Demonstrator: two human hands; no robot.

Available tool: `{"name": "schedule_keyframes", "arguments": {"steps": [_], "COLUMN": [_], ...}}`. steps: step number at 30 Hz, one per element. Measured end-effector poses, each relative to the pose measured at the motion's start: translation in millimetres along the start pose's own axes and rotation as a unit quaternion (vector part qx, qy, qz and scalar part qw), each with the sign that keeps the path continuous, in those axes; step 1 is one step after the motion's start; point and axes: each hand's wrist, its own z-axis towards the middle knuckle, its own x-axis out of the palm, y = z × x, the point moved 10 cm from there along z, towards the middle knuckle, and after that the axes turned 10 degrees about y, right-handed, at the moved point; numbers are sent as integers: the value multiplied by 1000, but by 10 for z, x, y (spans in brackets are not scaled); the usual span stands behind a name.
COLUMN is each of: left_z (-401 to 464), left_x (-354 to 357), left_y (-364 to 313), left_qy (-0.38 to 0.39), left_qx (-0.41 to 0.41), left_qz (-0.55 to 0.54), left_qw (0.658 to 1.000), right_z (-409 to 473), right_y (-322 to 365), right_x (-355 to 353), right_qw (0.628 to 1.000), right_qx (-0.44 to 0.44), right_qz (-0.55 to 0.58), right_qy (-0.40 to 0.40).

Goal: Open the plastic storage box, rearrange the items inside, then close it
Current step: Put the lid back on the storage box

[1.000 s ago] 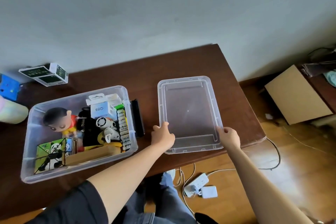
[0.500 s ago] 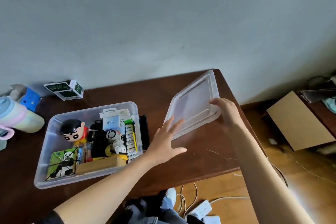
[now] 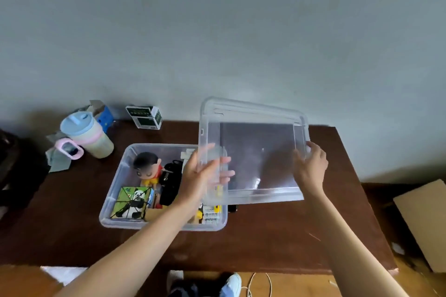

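lid (image 3: pixel 255 152) held in air, overlapping right end of box (image 3: pixel 113 200) | left hand (image 3: pixel 202 176) and right hand (image 3: pixel 311 169) curled on side edges | risk: lid snagged on doll (image 3: pixel 147 166) if lowered misaligned

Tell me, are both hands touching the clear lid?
Touching. The head view shows the left hand gripping the lid at its left edge, the right hand at its right edge.

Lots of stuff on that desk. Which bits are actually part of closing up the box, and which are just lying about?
Part of the job:
clear lid, held by left hand and right hand
storage box, still open
its contents: doll, panda box, black pouch

Just lying about:
pastel cup
green-and-white carton
blue box
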Motion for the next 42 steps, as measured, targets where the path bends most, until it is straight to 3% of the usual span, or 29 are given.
{"name": "schedule_keyframes", "arguments": {"steps": [8, 11, 14, 18, 21, 31, 42], "left_z": [-351, -492, -587, -584, -580, -457, -419], "left_x": [-1410, -2021, -2533, -2758, -2818, -2773, -2779], "left_y": [-70, -76, -147, -252, -273, -194, -92], "left_qy": [-59, -146, -229, -211, -195, -155, -152], "left_qx": [-61, -74, -79, -78, -63, -83, -120], "left_qz": [-70, 21, 209, 405, 460, 534, 564], "left_qw": [994, 986, 947, 886, 864, 827, 803], "right_z": [-246, -432, -636, -833, -954, -929, -871], "right_y": [224, 344, 374, 322, 286, 354, 305], "right_x": [954, 1263, 1496, 1633, 1707, 1698, 1732], "right_qw": [991, 991, 991, 995, 996, 992, 973], "right_qx": [14, -15, -14, 4, 10, 2, -12], "right_qz": [59, 46, 37, 5, -26, -124, -224], "right_qy": [123, 128, 131, 100, 79, 27, 48]}}
